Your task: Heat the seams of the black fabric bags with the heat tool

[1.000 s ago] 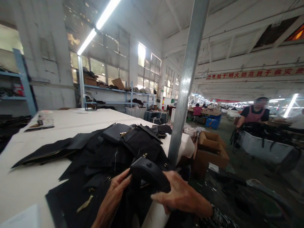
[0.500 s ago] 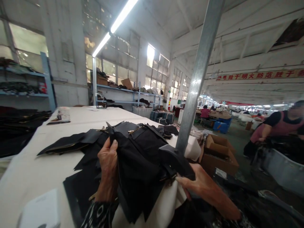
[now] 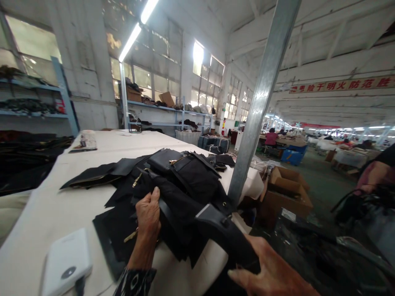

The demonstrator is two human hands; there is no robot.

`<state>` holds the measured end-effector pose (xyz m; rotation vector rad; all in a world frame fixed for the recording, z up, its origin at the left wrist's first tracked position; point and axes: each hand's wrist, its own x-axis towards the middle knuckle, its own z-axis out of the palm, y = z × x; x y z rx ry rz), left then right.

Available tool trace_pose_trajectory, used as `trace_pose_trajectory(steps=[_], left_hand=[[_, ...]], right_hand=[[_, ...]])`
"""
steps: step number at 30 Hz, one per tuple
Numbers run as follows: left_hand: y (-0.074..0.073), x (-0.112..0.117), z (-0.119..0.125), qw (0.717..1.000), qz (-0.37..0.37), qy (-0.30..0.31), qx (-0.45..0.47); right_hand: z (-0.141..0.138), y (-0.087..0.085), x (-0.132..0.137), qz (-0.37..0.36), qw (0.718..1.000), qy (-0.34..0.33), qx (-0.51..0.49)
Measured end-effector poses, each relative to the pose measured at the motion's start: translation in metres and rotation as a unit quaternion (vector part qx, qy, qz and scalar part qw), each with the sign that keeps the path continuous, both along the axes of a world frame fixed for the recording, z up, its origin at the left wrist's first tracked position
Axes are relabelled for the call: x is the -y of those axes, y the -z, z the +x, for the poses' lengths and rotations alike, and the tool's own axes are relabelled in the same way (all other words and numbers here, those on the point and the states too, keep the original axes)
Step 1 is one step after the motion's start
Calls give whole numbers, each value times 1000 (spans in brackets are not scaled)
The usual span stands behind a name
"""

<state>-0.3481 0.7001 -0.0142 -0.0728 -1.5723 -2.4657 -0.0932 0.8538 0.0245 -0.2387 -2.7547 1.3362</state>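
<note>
My left hand is closed on the edge of a black fabric piece with dark, smooth, leather-like trim. My right hand is closed around a curved part of black material at the lower right, its thumb pointing left. Whether that part belongs to the same piece I cannot tell. Beneath and behind lies a heap of black panels with gold-coloured zippers, spread over the white table. A gold zipper end shows beside my left wrist.
On the table's near left lies a white power bank with a cable. A metal post rises at the table's right edge. Cardboard boxes and dark plastic bags stand on the right, where another person handles black material.
My right hand has moved down and nearer, drawing the curved black part with it. My left hand sits slightly lower on the fabric. The view has shifted; the other person is partly out of frame.
</note>
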Motion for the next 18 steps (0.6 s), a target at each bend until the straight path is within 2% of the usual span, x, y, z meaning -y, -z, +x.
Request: trace_pose_trajectory(steps=[5, 8, 10, 14, 18], left_hand=[[1, -2, 7, 1000, -23, -9, -2], [4, -4, 10, 1000, -22, -16, 5], [7, -7, 10, 1000, -18, -22, 12], [13, -9, 3, 999, -9, -40, 29], [9, -1, 3, 997, 3, -60, 38]], right_hand=[[-8, 15, 12, 46, 999, -24, 1], [-24, 27, 14, 44, 996, -76, -16], [-33, 31, 15, 24, 996, -87, -20], [-36, 27, 15, -60, 993, -90, 39], [-22, 16, 12, -53, 997, -52, 15]])
